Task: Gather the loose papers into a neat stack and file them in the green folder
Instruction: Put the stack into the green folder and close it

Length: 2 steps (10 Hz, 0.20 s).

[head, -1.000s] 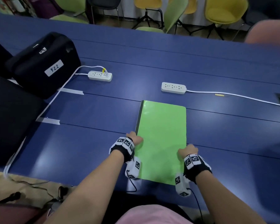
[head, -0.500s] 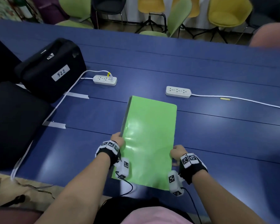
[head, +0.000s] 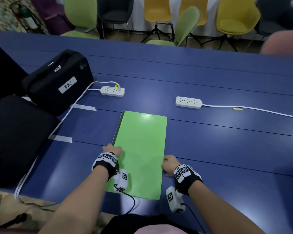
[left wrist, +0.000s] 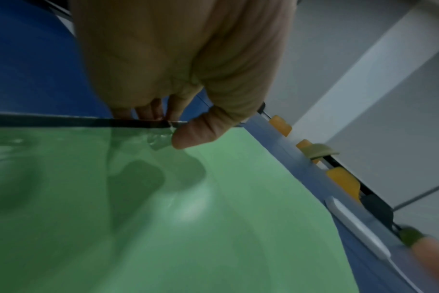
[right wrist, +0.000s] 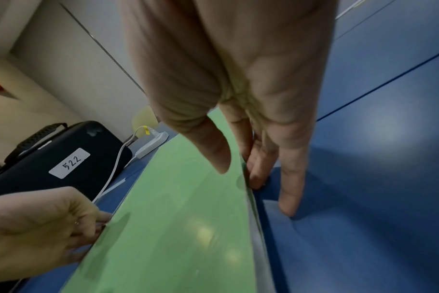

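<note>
The green folder [head: 140, 149] lies closed on the blue table [head: 227, 149], long side pointing away from me. My left hand [head: 112, 149] pinches its dark spine edge, thumb on the cover [left wrist: 188, 198] and fingers [left wrist: 148, 109] behind the edge. My right hand [head: 169, 163] holds the opposite long edge, thumb [right wrist: 213, 150] over the cover [right wrist: 176, 208] and fingers at the rim, one fingertip on the table. A thin pale layer [right wrist: 258, 247] shows under the cover along that edge. No loose papers are in view.
A black case labelled 522 [head: 57, 83] stands at the back left, with a dark bulky object [head: 15, 141] nearer me. Two white power strips [head: 112, 91] [head: 189, 102] with cables lie beyond the folder. Tape strips [head: 60, 138] mark the table. Chairs [head: 237, 16] line the far side.
The folder has slid to the left across the table, away from the right power strip. Both hands have kept hold of its long edges and moved with it.
</note>
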Tool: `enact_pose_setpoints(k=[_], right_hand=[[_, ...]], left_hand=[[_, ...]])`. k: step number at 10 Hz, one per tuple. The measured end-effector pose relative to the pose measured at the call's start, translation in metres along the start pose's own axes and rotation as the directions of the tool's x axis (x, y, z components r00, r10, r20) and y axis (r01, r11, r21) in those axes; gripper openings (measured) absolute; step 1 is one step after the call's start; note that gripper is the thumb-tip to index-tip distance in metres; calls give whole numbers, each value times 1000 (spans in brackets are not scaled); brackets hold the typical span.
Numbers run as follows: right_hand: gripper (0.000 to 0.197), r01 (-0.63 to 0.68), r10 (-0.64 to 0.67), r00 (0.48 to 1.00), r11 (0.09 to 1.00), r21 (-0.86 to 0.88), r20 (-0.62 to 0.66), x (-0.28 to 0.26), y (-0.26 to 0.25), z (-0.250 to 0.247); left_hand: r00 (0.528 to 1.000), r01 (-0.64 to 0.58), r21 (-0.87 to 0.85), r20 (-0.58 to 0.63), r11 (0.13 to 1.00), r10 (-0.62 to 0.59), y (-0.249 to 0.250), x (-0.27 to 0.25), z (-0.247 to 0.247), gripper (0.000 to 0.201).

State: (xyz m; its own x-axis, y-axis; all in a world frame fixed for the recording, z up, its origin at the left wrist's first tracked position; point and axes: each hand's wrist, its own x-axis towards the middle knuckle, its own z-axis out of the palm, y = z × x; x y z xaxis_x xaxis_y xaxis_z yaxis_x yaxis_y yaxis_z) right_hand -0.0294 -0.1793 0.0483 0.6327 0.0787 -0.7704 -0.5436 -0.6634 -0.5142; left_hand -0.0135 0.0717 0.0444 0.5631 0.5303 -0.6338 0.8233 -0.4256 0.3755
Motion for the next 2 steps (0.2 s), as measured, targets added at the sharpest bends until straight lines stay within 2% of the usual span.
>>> enact_pose_setpoints(k=[1, 2], right_hand=[[12, 94, -95, 995, 995, -24, -43, -18, 1, -22], [34, 322, -303, 902, 947, 13, -307, -49, 1, -63]], left_hand=[[998, -64, -117, -1, 991, 64, -5, 1, -7, 60], [998, -40, -134, -50, 990, 33, -40, -6, -18, 38]])
